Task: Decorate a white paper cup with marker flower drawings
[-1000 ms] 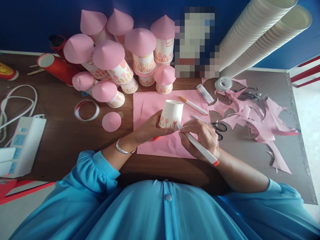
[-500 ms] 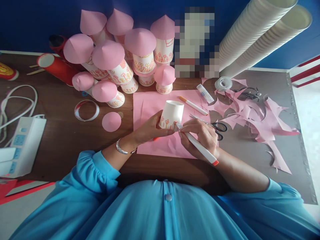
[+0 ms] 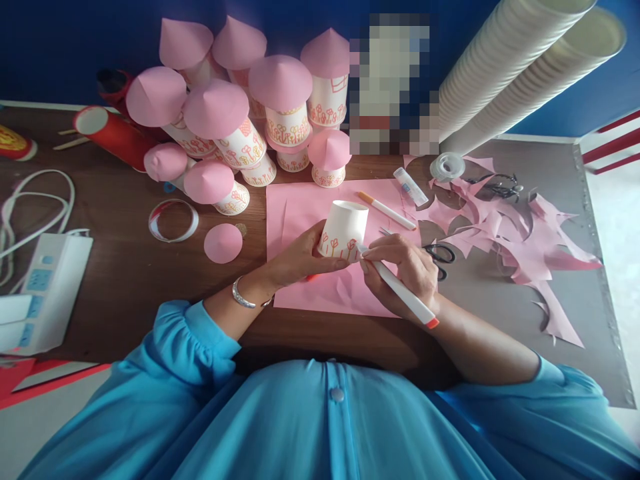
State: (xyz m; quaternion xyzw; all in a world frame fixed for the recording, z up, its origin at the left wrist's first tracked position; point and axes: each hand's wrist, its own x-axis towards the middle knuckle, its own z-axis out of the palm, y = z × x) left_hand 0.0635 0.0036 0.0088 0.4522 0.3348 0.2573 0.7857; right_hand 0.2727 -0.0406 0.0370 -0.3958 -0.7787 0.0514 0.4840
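My left hand [image 3: 305, 253] is closed around the lower left side of a white paper cup [image 3: 345, 225], upside down with its narrow end up. Red and orange flowers run along the band near its rim. In my right hand [image 3: 403, 270] is a white marker [image 3: 407, 297] with a red-orange end; its tip is at the cup's lower right, by the drawn flowers. Under both hands lies a pink paper sheet [image 3: 300, 207]. A second marker [image 3: 387, 211] with an orange cap rests on it. Black-handled scissors [image 3: 440, 255] sit partly hidden behind my right hand.
Pink-roofed paper-cup towers [image 3: 280, 87] crowd the back. Tall stacks of paper cups [image 3: 510, 67] lean at back right, near clear tape [image 3: 447, 167] and pink scraps [image 3: 530, 233]. A glue stick [image 3: 410, 187] lies behind the sheet. To the left are a tape roll [image 3: 173, 221] and a power strip [image 3: 57, 293].
My right hand and the marker have shifted slightly to the right along the cup's lower edge. Another red stroke shows on the flower there. My left hand holds the cup in the same place.
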